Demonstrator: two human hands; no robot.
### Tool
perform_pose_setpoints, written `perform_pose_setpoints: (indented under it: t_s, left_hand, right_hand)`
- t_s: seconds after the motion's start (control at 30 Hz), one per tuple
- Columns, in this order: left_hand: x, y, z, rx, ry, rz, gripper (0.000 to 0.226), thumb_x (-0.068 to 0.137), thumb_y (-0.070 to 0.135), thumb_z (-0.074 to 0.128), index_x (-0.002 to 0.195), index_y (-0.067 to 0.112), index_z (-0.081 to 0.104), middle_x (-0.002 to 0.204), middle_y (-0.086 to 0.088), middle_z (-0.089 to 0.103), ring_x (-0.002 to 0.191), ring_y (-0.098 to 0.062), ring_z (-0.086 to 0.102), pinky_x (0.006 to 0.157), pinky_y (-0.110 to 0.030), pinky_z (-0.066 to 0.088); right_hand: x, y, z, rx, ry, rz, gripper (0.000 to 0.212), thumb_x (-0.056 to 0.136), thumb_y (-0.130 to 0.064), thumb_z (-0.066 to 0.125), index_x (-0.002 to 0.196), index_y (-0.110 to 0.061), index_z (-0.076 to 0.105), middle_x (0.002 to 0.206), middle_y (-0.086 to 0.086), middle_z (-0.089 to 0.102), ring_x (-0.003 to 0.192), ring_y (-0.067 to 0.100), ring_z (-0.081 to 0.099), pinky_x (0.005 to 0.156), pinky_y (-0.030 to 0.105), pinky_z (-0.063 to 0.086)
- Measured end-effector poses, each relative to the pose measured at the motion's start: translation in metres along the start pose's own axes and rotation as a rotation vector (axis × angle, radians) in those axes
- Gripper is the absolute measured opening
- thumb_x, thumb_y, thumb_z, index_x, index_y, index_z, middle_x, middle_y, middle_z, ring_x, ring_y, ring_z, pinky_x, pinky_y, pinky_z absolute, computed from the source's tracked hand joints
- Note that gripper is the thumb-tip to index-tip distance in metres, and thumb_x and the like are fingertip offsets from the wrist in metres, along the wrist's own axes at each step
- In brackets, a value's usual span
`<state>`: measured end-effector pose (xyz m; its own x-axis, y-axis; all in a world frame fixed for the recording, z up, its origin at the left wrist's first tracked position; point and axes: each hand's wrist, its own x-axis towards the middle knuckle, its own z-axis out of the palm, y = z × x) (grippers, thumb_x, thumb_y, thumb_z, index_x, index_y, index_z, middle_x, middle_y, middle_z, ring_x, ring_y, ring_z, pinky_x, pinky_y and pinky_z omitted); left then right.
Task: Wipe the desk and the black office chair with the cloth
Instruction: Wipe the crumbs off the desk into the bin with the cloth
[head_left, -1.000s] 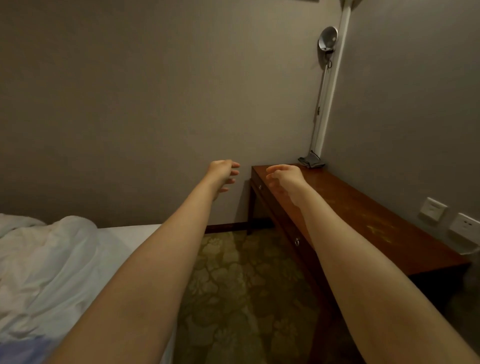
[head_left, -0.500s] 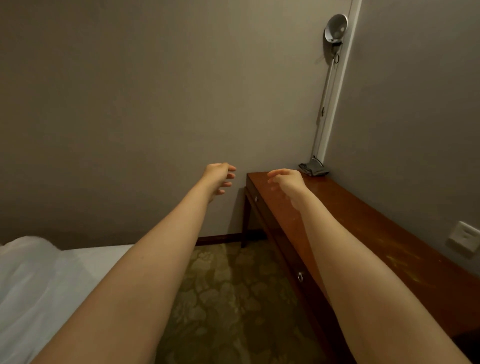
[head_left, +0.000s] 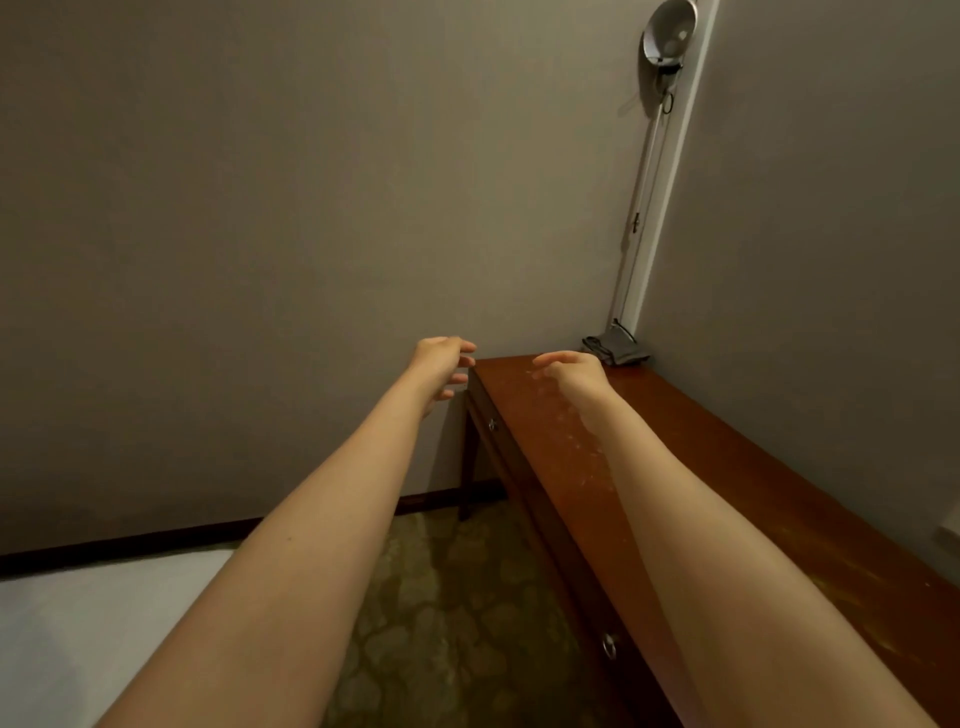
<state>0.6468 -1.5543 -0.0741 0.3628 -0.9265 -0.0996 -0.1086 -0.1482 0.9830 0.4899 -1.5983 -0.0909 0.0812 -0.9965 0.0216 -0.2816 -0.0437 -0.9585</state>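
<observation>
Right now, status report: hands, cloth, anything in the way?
Left hand and right hand empty, fingers loose. Cloth on desk far corner, at foot of lamp, untouched. Nothing between hands and cloth. Chair not in view.

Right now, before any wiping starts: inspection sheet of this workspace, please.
Surface: wooden desk, pale smears and specks along its top.
Job's things: grey cloth crumpled at the desk's far corner, untouched; black office chair not in view.
Clutter: nothing seen besides the cloth.
Hands: left hand open, empty, off the desk's left edge; right hand open, empty, over the desktop short of the cloth.
Cables: nothing plainly seen; thin line below the lamp could be a cord.
Surroundings: grey walls, patterned carpet, white bed at left, drawer ring pulls.
</observation>
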Motion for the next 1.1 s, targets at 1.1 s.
perform_pose_setpoints:
  t_s: [1.1]
  left_hand:
    - [0.372,0.033,0.023,0.076,-0.355,0.100,0.021,0.097,0.020,0.037,0.100,0.017,0.057,0.099,-0.003,0.059,0.085,-0.019,0.054,0.058,-0.024,0.036]
  right_hand:
    - [0.319,-0.002,0.081,0.110,0.364,0.093,0.023,0.096,-0.007,0.042,0.087,-0.014,0.061,0.081,0.003,0.060,0.061,0.015,0.052,0.053,0.029,0.041]
